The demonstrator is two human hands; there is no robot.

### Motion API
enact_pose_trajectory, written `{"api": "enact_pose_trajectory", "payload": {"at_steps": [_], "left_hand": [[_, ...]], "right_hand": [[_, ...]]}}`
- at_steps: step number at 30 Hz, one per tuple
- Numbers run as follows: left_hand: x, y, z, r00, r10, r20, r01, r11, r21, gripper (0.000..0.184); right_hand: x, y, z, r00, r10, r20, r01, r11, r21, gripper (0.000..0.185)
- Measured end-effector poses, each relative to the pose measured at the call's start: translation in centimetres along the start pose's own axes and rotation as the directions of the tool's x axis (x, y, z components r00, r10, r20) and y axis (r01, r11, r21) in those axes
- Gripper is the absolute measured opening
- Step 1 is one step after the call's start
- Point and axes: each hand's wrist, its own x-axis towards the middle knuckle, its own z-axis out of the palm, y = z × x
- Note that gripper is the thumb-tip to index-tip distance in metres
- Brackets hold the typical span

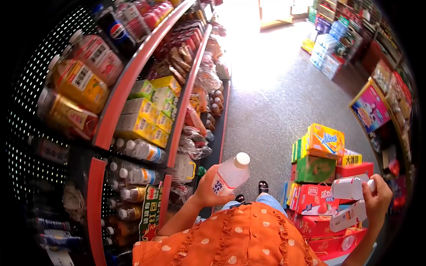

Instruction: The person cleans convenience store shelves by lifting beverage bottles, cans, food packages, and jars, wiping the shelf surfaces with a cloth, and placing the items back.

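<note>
My left hand (207,186) is wrapped round a clear bottle (231,175) with a white cap and a printed label, held in front of my body near the shelf. On the right, my right hand (377,195) grips two more bottles with pale labels: an upper bottle (348,188) and a lower bottle (348,216), both lying nearly sideways in front of stacked boxes. Similar-sized bottles with blue and orange labels (144,150) lie on the shelf to the left.
Red-edged shelves (128,66) with drinks and packets rise on the left. Stacked cartons (316,170) stand on the grey floor (266,97) at the right. Beyond are bottle packs (324,48), a display case (370,106) and a bright doorway.
</note>
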Motion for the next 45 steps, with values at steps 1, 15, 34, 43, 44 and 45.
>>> {"api": "enact_pose_trajectory", "payload": {"at_steps": [1, 15, 34, 43, 44, 45], "left_hand": [[-0.5, 0.2, -0.7, 1.000, -0.006, -0.028, 0.007, 0.999, 0.037, 0.086], [4.7, -3.3, -3.2, 0.804, -0.286, -0.521, 0.211, 0.957, -0.201, 0.081], [22.2, -4.5, -8.9, 0.486, -0.261, -0.834, 0.052, 0.961, -0.271, 0.074], [30.4, -6.0, -17.2, 0.366, 0.084, -0.927, 0.433, 0.866, 0.249, 0.079], [31.1, -5.9, -18.1, 0.339, 0.091, -0.936, 0.464, 0.850, 0.251, 0.078], [31.9, -5.5, -18.9, 0.308, 0.094, -0.947, 0.498, 0.832, 0.244, 0.078]], "right_hand": [[0.8, -0.6, 1.0, 0.999, -0.028, -0.019, 0.028, 0.999, 0.024, 0.022], [23.7, -6.2, 14.8, 0.805, -0.591, -0.053, 0.584, 0.773, 0.247, 0.032], [50.0, -20.6, 32.6, 0.333, -0.931, -0.152, 0.885, 0.252, 0.392, 0.029], [55.8, -26.9, 35.4, 0.211, -0.961, -0.180, 0.884, 0.109, 0.454, 0.030], [56.6, -27.4, 35.8, 0.191, -0.965, -0.180, 0.868, 0.081, 0.490, 0.029], [57.4, -27.9, 36.3, 0.188, -0.968, -0.169, 0.864, 0.081, 0.498, 0.029]]}}
